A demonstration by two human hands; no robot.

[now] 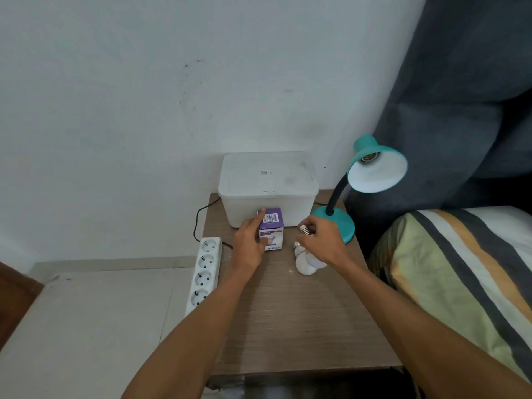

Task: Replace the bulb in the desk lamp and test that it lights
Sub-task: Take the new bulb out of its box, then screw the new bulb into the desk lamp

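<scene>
A teal desk lamp (339,226) stands at the back right of the wooden bedside table (302,321). Its shade (380,174) tilts toward me, and the socket (368,157) inside holds no bulb. My right hand (322,240) is closed on a white bulb (316,262), whose metal screw base sticks out above my fingers. A second white bulb (302,267) lies on the table just below and left of that hand. My left hand (249,243) grips a purple and white bulb box (272,226), index finger on its top and thumb on its front.
A white lidded plastic container (267,182) sits against the wall behind the box. A white power strip (204,272) lies along the table's left edge, with a black cable (198,220) running behind. A bed with a striped cover (460,269) and a dark headboard (460,96) border the right.
</scene>
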